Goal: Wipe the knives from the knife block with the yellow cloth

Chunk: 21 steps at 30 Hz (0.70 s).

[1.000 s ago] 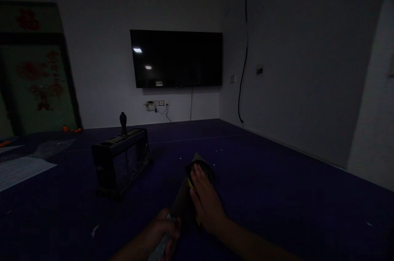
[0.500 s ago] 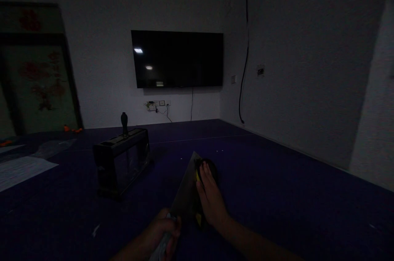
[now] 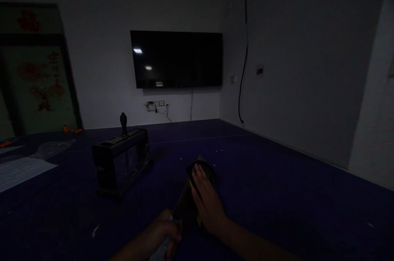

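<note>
My left hand (image 3: 162, 234) is closed around a pale handle at the bottom of the view. From it a broad flat blade (image 3: 184, 205) points away over the dark blue surface (image 3: 277, 195). My right hand (image 3: 207, 199) lies on the blade with fingers stretched out flat, the fingertips over a round black object with a bit of yellow (image 3: 203, 168). In this dim light I cannot make out what that object is.
A black box-shaped stand (image 3: 120, 160) with a dark upright knob (image 3: 123, 122) sits to the left of my hands. White sheets (image 3: 21, 168) lie at the far left. A dark wall screen (image 3: 177, 59), wall sockets (image 3: 156, 104) and a hanging cable (image 3: 244, 47) are behind.
The blade and my right hand slid forward over the black object half a second ago, then drew back to about where they began. My left hand kept its grip.
</note>
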### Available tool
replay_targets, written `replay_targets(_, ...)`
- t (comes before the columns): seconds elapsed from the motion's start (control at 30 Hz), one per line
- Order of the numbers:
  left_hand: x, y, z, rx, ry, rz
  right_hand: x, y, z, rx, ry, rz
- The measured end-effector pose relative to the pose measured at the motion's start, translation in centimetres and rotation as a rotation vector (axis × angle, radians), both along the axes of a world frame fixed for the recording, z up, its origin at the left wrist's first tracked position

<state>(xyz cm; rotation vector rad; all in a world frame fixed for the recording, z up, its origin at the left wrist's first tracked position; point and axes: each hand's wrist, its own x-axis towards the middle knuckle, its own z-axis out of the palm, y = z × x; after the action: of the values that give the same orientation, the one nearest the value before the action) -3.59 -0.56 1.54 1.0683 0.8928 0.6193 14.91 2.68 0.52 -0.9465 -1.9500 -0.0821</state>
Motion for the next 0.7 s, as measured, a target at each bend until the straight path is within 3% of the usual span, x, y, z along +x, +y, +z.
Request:
replay_targets(0.23, -0.3, 0.0, -0.2, 0.048, -0.012, -0.038, -0.2, 0.6, -0.4, -0.032, 0.096, -0.018)
replay_targets(0.7, -0.8, 1.7, -2.3, -0.001, -0.039, -0.01, 0.2, 2.1, -1.0, -0.154, 0.41, -0.07)
